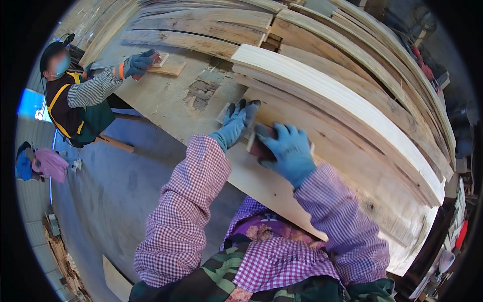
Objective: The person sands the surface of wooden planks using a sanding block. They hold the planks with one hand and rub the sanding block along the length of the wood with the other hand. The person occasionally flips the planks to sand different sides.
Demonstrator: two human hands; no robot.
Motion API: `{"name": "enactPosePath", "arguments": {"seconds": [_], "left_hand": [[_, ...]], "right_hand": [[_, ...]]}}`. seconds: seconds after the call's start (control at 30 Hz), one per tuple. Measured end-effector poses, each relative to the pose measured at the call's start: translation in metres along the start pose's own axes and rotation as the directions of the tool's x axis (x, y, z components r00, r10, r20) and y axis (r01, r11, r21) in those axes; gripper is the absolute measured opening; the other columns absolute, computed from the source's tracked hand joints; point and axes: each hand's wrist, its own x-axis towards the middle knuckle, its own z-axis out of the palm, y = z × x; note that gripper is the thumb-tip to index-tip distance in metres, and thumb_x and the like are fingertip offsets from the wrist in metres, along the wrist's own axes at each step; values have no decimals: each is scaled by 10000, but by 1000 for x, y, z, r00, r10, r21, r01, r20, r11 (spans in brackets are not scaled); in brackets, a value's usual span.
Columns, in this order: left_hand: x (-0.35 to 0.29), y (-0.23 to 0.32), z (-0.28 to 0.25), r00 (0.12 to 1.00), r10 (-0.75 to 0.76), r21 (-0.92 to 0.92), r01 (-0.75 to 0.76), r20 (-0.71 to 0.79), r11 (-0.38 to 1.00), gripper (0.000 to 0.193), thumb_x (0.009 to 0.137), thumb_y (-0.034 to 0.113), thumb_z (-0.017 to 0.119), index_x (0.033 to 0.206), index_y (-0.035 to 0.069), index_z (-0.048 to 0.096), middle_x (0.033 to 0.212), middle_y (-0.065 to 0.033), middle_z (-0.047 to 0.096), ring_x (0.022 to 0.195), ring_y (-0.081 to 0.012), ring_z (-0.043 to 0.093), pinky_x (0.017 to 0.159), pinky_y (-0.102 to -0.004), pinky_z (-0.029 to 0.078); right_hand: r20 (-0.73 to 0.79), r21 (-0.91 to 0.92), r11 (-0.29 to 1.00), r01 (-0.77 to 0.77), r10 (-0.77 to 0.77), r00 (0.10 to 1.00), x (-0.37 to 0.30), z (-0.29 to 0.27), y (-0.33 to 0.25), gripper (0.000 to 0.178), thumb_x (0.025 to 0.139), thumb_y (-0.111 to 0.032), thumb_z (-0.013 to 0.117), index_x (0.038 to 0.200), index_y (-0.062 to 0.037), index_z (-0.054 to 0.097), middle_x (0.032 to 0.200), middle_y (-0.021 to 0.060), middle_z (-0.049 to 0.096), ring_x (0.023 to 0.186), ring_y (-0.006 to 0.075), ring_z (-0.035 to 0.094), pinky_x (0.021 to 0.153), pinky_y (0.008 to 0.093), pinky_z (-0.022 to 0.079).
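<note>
Both your hands, left (235,122) and right (286,151), grip the block (256,147) on the board (282,186); rough patches beyond them remain.

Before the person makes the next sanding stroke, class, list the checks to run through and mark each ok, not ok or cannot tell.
1. Both hands gloved: left hand and right hand in blue gloves: ok.
2. Sanding block gripped: right hand lies over it, left at its end: ok.
3. Block flat on the board: cannot tell, hands cover it.
4. Co-worker's hand apart from the stroke: ok.
5. Stack of planks beside the hands steady: cannot tell.
</note>
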Motion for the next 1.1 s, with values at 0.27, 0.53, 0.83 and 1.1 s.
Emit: {"name": "enactPosePath", "arguments": {"seconds": [0.27, 0.53, 0.83, 1.1], "left_hand": [[0, -3, 16, 999, 27, 21, -26, -23, 999, 632, 1036, 566, 177, 1539, 217, 333, 1596, -47, 320, 1487, -300, 230, 1214, -483, 61], [-3, 4, 1, 999, -31, -174, 32, 9, 984, 775, 989, 689, 136, 1536, 186, 358, 1608, -101, 281, 1494, -273, 202, 1226, -405, 39], [43, -91, 75, 985, 14, -316, -69, -173, 946, 536, 1055, 485, 266, 1453, 195, 478, 1505, -63, 449, 1390, -274, 376, 1134, -442, 265], [8, -4, -11, 973, 26, -166, -65, -230, 984, 760, 981, 653, 397, 1476, 78, 438, 1542, -126, 383, 1414, -269, 353, 1169, -381, 275]], "right_hand": [[-51, 9, 998, -69, 69, 996, -53, -2, -1, 690, 655, -426, 810, 1290, -226, 627, 1312, 164, 516, 1157, 370, 501, 935, 510, 399], [-79, 41, 992, -122, 124, 989, -3, 8, -13, 696, 716, -462, 767, 1352, -252, 576, 1296, 167, 514, 1152, 364, 486, 934, 492, 385], [-68, 37, 985, -168, 170, 983, -68, -1, -4, 770, 679, -404, 798, 1379, -217, 539, 1270, 184, 544, 1119, 382, 529, 911, 522, 428], [-60, 99, 972, -213, 220, 974, -22, 14, -5, 670, 775, -434, 745, 1379, -235, 534, 1296, 201, 486, 1233, 387, 446, 1000, 526, 397]]}}
